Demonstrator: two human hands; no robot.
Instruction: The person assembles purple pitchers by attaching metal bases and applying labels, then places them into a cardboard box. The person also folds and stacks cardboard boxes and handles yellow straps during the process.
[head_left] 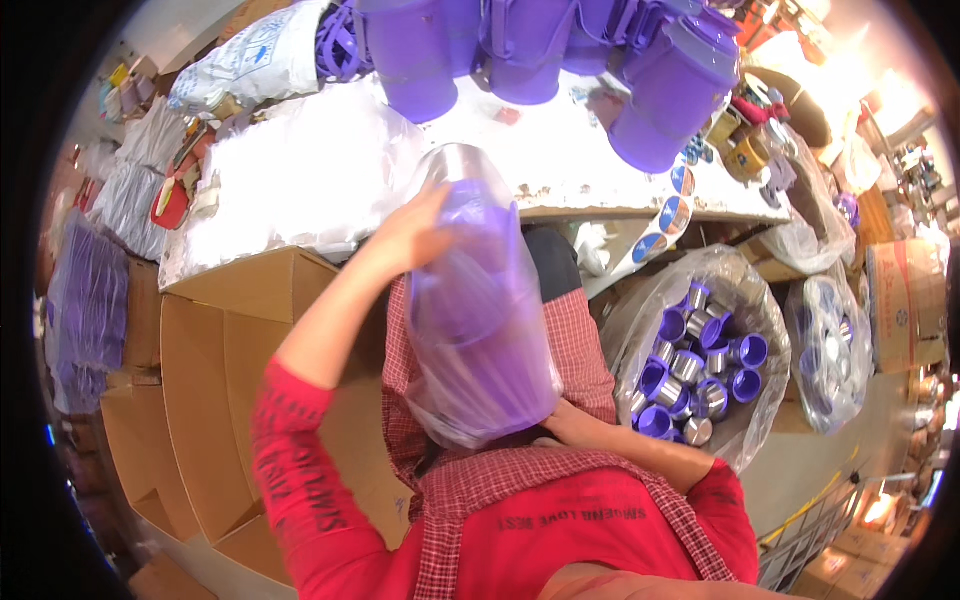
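A large purple jug (485, 330) in a clear plastic bag lies tilted across my lap, its silvery metal end (455, 165) pointing at the table. My left hand (418, 232) is closed around the upper left side of it, the fingers a little blurred. At the near end, my right hand (568, 424) grips the lower right edge, with most of its fingers hidden behind the bagged jug.
Several purple jugs (525, 60) stand on the white-covered table (560, 160), with a sticker strip (665, 215) hanging off its edge. An open cardboard box (235, 370) sits left. To the right, a clear bag (745, 420) holds several purple-and-steel cups (690, 365).
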